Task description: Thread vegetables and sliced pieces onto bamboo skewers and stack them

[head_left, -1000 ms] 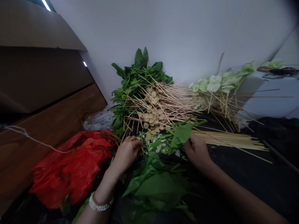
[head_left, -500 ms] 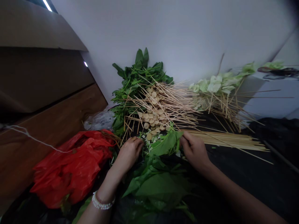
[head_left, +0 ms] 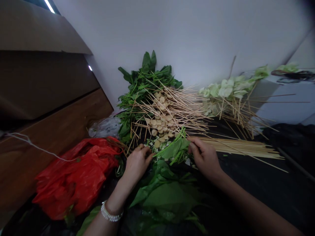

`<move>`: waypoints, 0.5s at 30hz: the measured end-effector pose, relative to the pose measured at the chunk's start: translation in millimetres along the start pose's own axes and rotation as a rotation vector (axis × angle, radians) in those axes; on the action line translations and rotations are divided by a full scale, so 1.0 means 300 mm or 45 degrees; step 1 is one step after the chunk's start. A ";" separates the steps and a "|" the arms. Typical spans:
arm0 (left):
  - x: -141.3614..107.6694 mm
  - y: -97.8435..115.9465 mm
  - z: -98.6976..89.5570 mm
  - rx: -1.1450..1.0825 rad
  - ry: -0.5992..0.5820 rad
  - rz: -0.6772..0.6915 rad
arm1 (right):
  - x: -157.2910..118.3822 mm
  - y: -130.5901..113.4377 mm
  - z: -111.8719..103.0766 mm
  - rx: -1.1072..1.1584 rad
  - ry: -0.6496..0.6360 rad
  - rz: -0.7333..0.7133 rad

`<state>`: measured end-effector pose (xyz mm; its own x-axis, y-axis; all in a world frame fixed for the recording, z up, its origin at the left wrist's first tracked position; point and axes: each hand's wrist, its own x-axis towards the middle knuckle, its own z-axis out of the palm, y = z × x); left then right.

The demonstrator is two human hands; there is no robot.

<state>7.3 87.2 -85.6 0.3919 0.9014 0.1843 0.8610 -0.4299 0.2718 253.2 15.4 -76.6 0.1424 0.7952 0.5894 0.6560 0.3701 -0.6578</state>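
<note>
A leafy green (head_left: 173,148) with thin stems stretches between my two hands. My left hand (head_left: 139,161) is closed, thumb and fingers pinched at the green's left end; a bead bracelet circles that wrist. My right hand (head_left: 205,156) is closed too, its fingertips pinching the leaf's right edge. Below them lies a heap of large loose green leaves (head_left: 169,196). Chopped green and white bits are scattered under the held leaf. Just beyond are skewers with round tan slices (head_left: 161,123), piled crosswise.
A red plastic bag (head_left: 78,177) lies at the left, beside a clear plastic bag (head_left: 104,127). Greens (head_left: 145,82) are heaped against the wall. Bare bamboo sticks (head_left: 242,147) lie right of my hands. Skewered pale cabbage pieces (head_left: 226,88) stand at the back right.
The held green has turned, so its stems now slant between my hands. My left fingertips have shifted slightly right, up to its end. My right hand has barely moved.
</note>
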 end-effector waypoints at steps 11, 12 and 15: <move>0.016 0.003 0.023 -0.559 0.149 -0.017 | -0.002 -0.002 0.007 0.040 0.016 -0.040; 0.017 0.006 0.015 -0.675 0.173 -0.028 | -0.003 -0.003 0.008 0.041 0.016 -0.040; 0.016 0.021 -0.013 -1.061 0.171 -0.088 | -0.011 -0.007 0.016 0.052 -0.022 -0.046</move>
<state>13.3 88.6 -79.4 0.2597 0.9359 0.2380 0.3404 -0.3193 0.8844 247.9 14.3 -79.4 0.1059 0.7889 0.6053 0.6295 0.4180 -0.6550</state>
